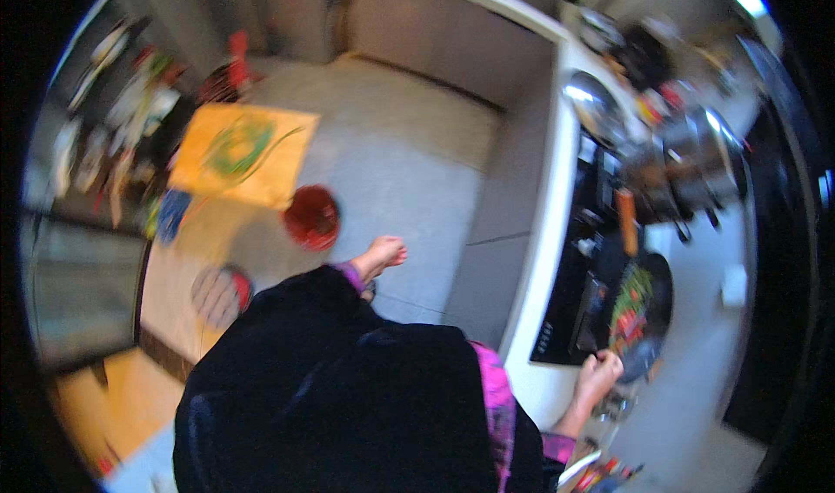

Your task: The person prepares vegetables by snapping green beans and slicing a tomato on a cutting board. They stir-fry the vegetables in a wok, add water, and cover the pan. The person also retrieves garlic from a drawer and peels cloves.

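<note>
My left hand (385,253) hangs over the grey floor with curled fingers, and nothing shows in it. On the right, my right hand (599,374) is at the near rim of a dark wok (662,284), its fingertips pinched together. Blur hides whether it grips the rim or a thin utensil. Chopped green vegetables (636,291) and red pieces (629,327) lie in the wok. A wooden handle (627,222) points away from the wok's far side. Beneath it is a black glass cooktop (561,317) set in a white counter (531,284).
Beyond the wok stand a large steel pot (691,160) and a round shiny lid (593,105). To the left are an orange board (287,147) bearing green stalks (238,147), a red bucket (312,218) and a round-topped object (218,297). Cluttered shelves (98,212) line the left edge.
</note>
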`<state>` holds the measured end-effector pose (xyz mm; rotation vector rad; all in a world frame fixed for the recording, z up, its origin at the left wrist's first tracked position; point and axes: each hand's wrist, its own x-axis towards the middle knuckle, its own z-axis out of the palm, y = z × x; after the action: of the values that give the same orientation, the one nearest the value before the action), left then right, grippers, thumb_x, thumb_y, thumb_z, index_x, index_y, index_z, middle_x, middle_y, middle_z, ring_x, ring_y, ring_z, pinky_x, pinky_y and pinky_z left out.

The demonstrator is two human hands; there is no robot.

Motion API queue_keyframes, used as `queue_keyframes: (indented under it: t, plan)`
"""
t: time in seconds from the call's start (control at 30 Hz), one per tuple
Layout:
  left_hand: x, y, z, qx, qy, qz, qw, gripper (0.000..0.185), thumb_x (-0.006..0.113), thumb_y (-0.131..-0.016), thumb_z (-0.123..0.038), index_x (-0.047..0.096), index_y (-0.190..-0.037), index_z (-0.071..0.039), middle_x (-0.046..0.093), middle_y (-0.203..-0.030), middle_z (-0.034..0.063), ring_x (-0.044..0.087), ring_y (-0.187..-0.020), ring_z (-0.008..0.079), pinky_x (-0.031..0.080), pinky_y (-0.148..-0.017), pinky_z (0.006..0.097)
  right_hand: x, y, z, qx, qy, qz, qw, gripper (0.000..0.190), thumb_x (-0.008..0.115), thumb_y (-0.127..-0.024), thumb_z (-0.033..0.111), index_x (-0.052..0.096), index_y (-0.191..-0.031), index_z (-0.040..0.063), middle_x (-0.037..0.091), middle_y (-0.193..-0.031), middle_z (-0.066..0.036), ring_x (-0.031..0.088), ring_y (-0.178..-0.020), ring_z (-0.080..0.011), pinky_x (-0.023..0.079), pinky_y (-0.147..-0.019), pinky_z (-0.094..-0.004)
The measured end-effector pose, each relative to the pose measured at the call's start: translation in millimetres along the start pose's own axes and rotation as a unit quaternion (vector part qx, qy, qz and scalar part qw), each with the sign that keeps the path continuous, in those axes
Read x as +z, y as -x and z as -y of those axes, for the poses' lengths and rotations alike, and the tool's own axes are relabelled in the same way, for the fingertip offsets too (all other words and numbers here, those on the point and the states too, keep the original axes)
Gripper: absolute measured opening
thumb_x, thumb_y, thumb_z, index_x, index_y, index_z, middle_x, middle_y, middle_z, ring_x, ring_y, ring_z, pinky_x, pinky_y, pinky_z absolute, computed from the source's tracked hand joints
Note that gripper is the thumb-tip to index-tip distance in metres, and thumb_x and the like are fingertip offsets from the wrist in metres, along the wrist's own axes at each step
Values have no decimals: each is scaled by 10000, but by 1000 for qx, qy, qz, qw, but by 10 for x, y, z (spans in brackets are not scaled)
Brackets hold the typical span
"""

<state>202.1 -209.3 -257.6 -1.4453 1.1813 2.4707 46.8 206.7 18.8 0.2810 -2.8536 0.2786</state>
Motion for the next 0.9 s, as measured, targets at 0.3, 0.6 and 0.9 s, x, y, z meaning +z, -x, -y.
queue_keyframes:
  t: [0.3,0.6,0.9]
  plan:
    - [1049,490,-1242,57,-200,230,951,302,543,-893,-182,512,-1163,-50,590,-1002,50,576,-848,116,495,-712,253,-550,-155,-317,238,143,36,960,500,568,-836,189,408,-1310,198,639,-878,-249,610,-819,-445,478,-710,-519]
    - [1814,609,-1792,201,-275,298,892,271,539,-889,-171,539,-1139,-67,592,-1032,40,559,-893,110,463,-736,271,-2310,520,201,150,116,53,980,415,619,-762,115,588,-1173,155,650,-968,-172,618,-885,-364,490,-750,-431]
    - [3009,903,-2224,489,-341,311,741,277,570,-843,-113,589,-1117,-73,535,-1092,77,540,-1002,184,471,-827,309,-1459,241,159,177,163,70,968,431,623,-778,112,552,-1198,180,619,-828,-195,621,-769,-384,489,-680,-465]
